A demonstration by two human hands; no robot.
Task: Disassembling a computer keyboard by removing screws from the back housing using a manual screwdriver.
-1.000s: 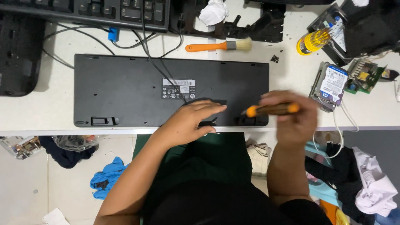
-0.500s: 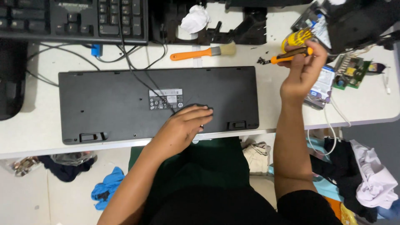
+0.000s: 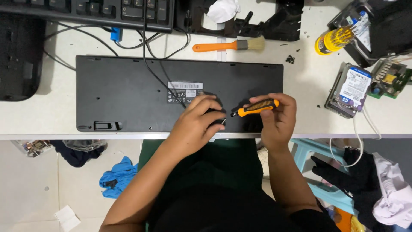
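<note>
A black keyboard [image 3: 128, 92] lies face down on the white desk [image 3: 43, 116], its cable running across its back. My left hand [image 3: 199, 118] rests on the keyboard's lower edge, fingers curled over a small dark spot. My right hand [image 3: 277, 116] grips an orange and black screwdriver [image 3: 255, 107], held almost level, with its tip pointing left toward my left fingers, just above the keyboard's back.
An orange-handled brush [image 3: 227, 44] lies behind the keyboard. A yellow screwdriver-bit holder [image 3: 332, 39], a hard drive [image 3: 349, 88] and a green circuit board [image 3: 388, 77] sit at right. A second keyboard [image 3: 86, 10] and black plastic parts [image 3: 274, 21] lie at the back. Small screws [image 3: 290, 59] are scattered nearby.
My right hand has come back from the yellow bit holder at the far right down to the keyboard with the orange screwdriver. My left hand stayed on the keyboard.
</note>
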